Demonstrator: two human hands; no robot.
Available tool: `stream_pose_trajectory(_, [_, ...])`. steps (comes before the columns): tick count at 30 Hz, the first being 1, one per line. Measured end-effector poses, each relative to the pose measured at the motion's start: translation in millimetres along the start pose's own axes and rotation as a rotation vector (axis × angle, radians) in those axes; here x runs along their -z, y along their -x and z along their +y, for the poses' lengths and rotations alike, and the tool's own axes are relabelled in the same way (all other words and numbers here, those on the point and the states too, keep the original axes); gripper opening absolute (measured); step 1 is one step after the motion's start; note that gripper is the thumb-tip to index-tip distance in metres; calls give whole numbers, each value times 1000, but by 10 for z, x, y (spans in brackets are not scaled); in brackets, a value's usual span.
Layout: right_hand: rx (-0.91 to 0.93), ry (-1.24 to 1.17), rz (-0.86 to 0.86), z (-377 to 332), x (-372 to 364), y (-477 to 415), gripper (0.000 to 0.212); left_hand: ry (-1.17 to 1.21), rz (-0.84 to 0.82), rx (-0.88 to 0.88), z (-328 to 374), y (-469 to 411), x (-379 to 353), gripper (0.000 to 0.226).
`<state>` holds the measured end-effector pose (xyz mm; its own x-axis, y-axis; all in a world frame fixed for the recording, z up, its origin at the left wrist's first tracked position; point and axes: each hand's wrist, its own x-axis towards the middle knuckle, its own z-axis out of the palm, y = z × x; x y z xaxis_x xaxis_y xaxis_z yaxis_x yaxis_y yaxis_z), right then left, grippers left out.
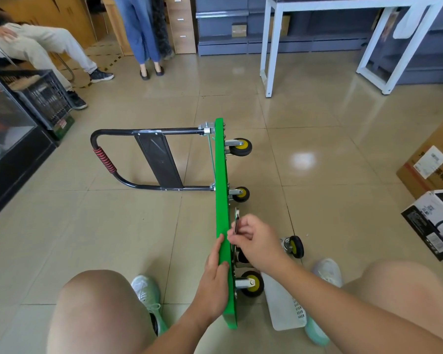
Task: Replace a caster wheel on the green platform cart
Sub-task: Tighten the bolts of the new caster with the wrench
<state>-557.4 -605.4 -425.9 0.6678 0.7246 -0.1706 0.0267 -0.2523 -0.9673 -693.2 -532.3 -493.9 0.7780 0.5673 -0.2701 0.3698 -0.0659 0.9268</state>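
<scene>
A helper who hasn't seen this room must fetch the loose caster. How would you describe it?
Find the green platform cart standing on edge on the tiled floor. On its wheel side, just beyond the right hand, a black caster with a yellow hub sits on the floor. Unlike the mounted casters, it is attached to nothing.

Bright even indoor light, glare patches on floor tiles, wide-angle edge warp, slight blur

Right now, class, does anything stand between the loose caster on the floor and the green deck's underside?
Yes: the right hand, gripping a metal tool against the green deck, lies between it and the loose caster.
</scene>
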Motion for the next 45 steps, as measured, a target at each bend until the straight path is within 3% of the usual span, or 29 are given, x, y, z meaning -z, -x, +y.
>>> stream_pose_trajectory(7, [-139,-101,17,-52,109,-235,19,-38,-18,11,-23,2,8,60])
stream_pose_trajectory(15, [22,-165,83,-16,146,343,21,-27,-13,-3,-1,9,18,61])
stream_pose_trajectory(27, [199,31,21,350,-66,637,40,26,3,-24,-90,-38,4,58])
stream_pose_trajectory(35, [20,-13,28,49,-27,170,17,12,-2,-31,-40,-23,6,59])
stream_pose_trajectory(40, [-94,50,29,-29,82,-176,22,1,-12,-14,-52,-15,1,60])
stream_pose_trajectory(45, [-93,-115,46,-59,134,-96,19,-1,-8,-34,-44,-13,5,61])
